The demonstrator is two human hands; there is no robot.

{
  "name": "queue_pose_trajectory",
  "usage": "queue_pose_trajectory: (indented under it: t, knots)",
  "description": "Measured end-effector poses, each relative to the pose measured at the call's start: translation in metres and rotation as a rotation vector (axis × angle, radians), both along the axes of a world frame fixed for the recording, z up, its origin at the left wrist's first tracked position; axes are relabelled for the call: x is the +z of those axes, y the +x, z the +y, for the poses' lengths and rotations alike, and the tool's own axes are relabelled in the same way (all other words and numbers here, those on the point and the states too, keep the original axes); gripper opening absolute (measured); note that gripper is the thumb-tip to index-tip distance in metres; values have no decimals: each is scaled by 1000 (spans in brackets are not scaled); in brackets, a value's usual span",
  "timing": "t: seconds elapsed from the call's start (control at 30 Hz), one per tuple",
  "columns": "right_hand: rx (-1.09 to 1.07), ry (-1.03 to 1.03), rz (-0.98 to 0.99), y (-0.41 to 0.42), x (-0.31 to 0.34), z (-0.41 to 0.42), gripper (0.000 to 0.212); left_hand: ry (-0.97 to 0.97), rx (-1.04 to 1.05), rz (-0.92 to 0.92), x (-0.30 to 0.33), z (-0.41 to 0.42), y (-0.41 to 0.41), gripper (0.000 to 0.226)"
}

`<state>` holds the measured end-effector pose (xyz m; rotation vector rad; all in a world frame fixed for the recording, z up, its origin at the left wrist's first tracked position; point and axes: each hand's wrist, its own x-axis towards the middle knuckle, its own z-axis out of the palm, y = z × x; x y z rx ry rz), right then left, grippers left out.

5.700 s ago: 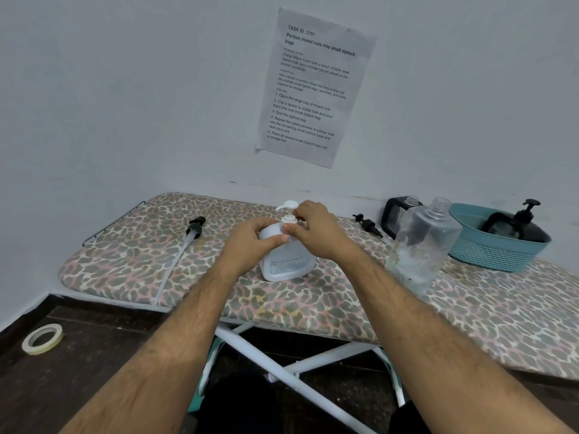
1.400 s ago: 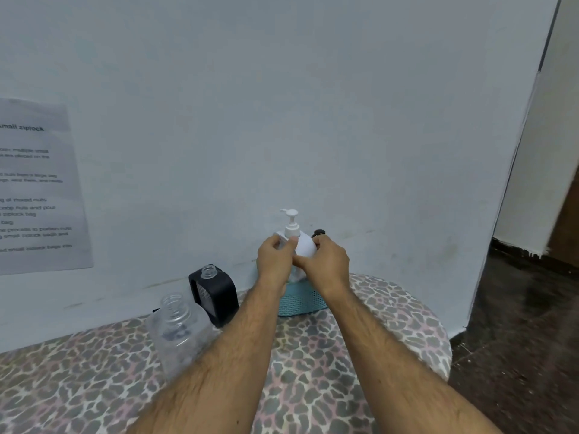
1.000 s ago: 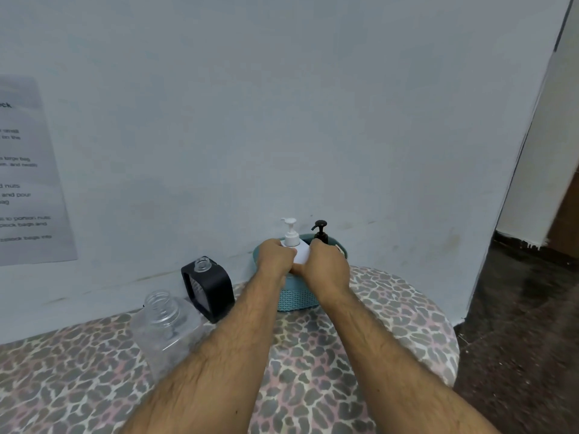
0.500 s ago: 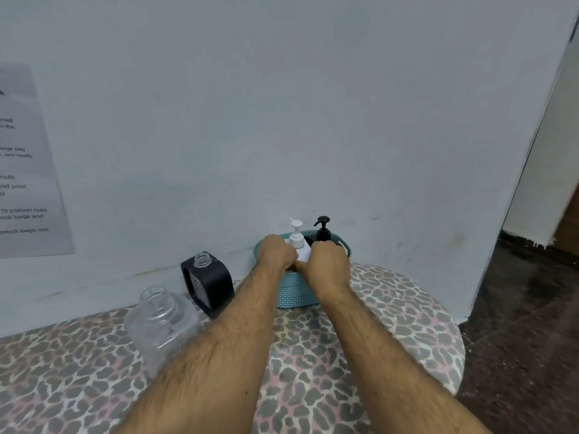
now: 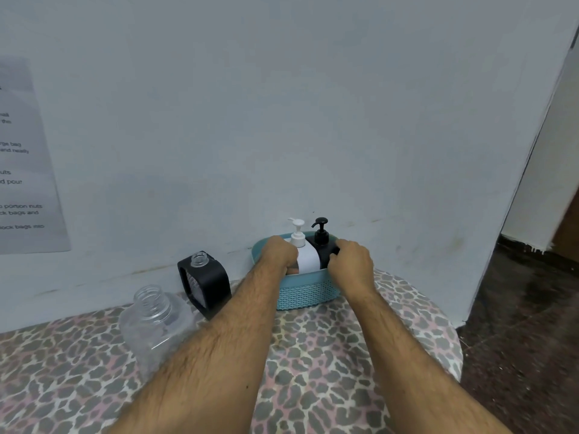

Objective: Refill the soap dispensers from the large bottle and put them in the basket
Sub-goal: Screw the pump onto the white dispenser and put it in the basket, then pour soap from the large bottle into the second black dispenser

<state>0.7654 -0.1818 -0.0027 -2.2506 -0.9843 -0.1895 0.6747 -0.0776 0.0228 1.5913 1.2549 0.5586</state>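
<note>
The white soap dispenser (image 5: 307,259) with its white pump stands in the teal basket (image 5: 305,294), next to a black dispenser (image 5: 321,242) with a black pump. My left hand (image 5: 279,254) reaches into the basket and grips the white dispenser's left side. My right hand (image 5: 352,259) is to the right, its curled fingers on the black dispenser's body. The large clear bottle (image 5: 156,321) stands uncapped at the left. A second black dispenser (image 5: 205,281) with no pump stands against the wall.
Everything sits on an ironing board with a leopard-print cover (image 5: 313,355), whose rounded end lies to the right. A wall runs close behind the basket. A printed sheet (image 5: 22,170) hangs at the left. Dark floor (image 5: 517,339) lies right of the board.
Both hands carried the white dispenser over and lowered it into the basket. My right hand has come off it and shifted right onto the black dispenser.
</note>
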Motion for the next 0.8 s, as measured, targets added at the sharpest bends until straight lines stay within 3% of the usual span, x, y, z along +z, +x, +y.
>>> queue_pose_trajectory:
  t: [0.1,0.27,0.43,0.7,0.8]
  knots:
    - [31,43,31,6,-3,0,13,34,6,13,-2,0,1,14]
    - [44,74,80,12,-6,4,17,176,-100,253,3,-3,-2,5]
    - [48,98,152,14,-7,4,20,322,-154,409,-1,-5,-1,19]
    - [23,-111,84,0,11,-5,22,666,-57,503,3,-35,-18,28]
    - [42,-235,56,-8,19,-14,27,719,-68,409,2,-50,-25,23]
